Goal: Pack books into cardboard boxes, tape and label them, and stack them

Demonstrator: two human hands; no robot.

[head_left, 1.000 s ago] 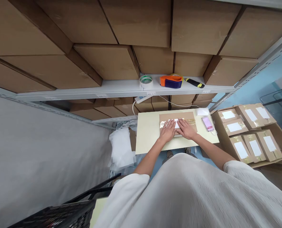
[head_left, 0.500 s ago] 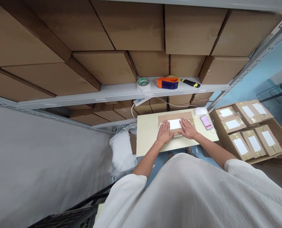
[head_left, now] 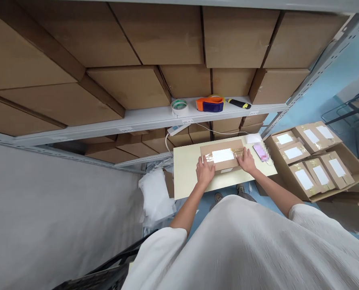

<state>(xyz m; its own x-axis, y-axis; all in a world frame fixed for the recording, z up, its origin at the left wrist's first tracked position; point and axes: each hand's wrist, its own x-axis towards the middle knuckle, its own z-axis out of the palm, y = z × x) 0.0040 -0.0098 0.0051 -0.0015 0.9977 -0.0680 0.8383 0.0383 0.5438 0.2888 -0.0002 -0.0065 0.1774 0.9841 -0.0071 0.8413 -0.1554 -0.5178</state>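
down on the pale yellow table [head_left: 187, 173] lies a flat cardboard parcel [head_left: 227, 146], its white label [head_left: 222, 155] facing up in the middle and shiny clear tape running across the top. the left hand [head_left: 204, 171] sits at the parcel's near left corner, fingers [head_left: 201, 164] bent and close together over the edge. the right hand [head_left: 246, 160] sits at the right end, fingers [head_left: 243, 154] laid close together on the taped top. both hands touch the parcel, which lies between them, but whether they clamp it or only press on it is too small to tell.

just beside the right hand a pink phone [head_left: 260, 152] lies on the table. behind the table runs a grey shelf [head_left: 131, 120] with a tape roll [head_left: 179, 106], an orange and blue tape dispenser [head_left: 210, 104] and a yellow and black tool [head_left: 239, 104], and big brown boxes [head_left: 167, 36] stacked above. to the right stands an open carton [head_left: 353, 163] full of labelled parcels. white plastic bags [head_left: 155, 193] lie on the floor to the left.

the thumbs are hidden under the hands, the phone screen is blurred, and a black basket [head_left: 107, 274] is cut off at the bottom edge, behind a white sleeve [head_left: 155, 257].
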